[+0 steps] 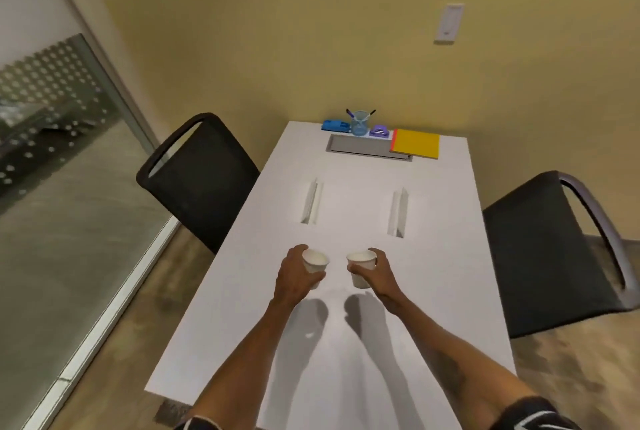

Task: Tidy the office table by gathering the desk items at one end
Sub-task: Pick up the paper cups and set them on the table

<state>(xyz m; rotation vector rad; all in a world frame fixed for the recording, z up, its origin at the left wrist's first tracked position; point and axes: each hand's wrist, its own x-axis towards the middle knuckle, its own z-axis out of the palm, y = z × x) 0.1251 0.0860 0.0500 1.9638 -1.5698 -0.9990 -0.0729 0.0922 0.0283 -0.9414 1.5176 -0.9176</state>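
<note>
My left hand (294, 275) is wrapped around a white paper cup (316, 261), held above the middle of the white table (242, 291). My right hand (377, 273) grips a second white paper cup (361, 265) just beside it. Both cups look empty and upright. At the table's far end, against the wall, stand a blue stapler (334, 125), a clear pen holder (360, 123) with pens, a purple hole punch (379, 132) and a yellow notebook (415, 144).
A grey cable hatch (367, 149) lies in front of the far items. Two narrow slots (311, 202) (398, 213) are cut in the tabletop. Black chairs stand at the left (197, 173) and right (547, 249). A glass partition (62, 204) runs along the left.
</note>
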